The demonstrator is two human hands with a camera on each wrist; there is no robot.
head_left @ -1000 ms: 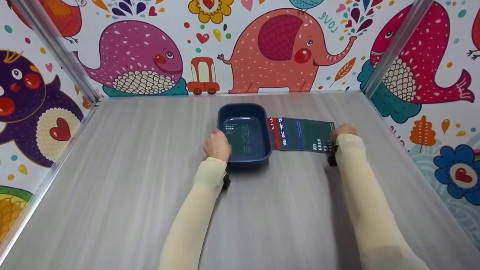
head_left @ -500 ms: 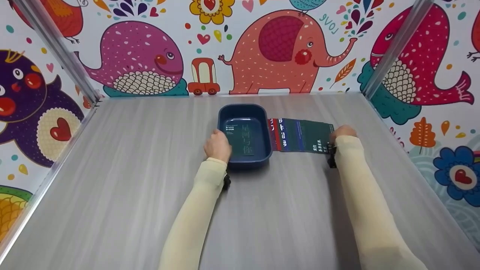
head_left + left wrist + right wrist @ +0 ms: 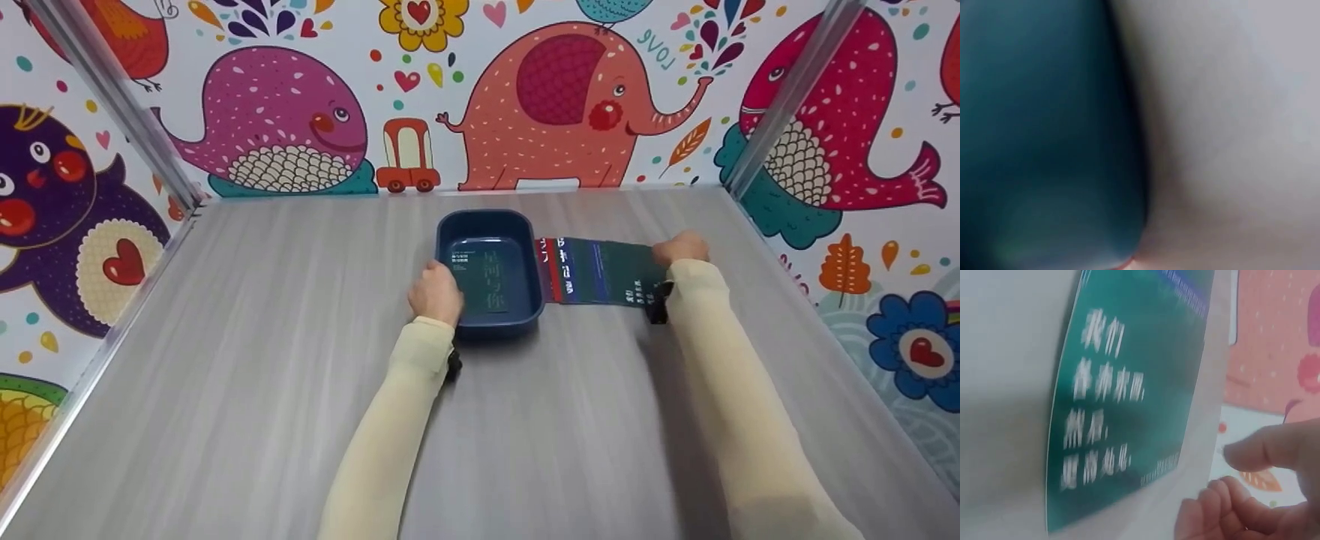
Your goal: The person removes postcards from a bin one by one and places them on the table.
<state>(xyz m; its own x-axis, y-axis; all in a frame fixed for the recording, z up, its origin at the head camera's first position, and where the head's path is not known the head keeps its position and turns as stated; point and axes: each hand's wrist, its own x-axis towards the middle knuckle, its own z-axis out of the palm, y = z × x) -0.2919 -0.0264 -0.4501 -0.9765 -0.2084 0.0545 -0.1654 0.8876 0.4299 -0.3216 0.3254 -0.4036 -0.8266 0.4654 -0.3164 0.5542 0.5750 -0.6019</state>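
Observation:
A dark blue plastic basin (image 3: 491, 325) stands on the table, with a green printed card (image 3: 481, 281) lying flat in it. My left hand (image 3: 436, 292) grips the basin's left rim; its fingertips are hidden in the head view. The basin's wall (image 3: 1044, 135) fills the left of the left wrist view, blurred. Right of the basin lies an overlapping row of printed cards (image 3: 581, 270), red, blue and green. At its right end is my right hand (image 3: 681, 247). In the right wrist view, its thumb and loosely curled fingers stand apart beside the green end card (image 3: 1123, 394), holding nothing visible.
The grey wood-grain table (image 3: 300, 375) extends around the basin and in front of both arms. A wall with cartoon animals (image 3: 555, 97) borders it at the back. Metal posts (image 3: 795, 97) stand at the back corners.
My right hand has shifted slightly left and away from me, now covering the far right corner of the cards. My left hand and the basin have kept their place.

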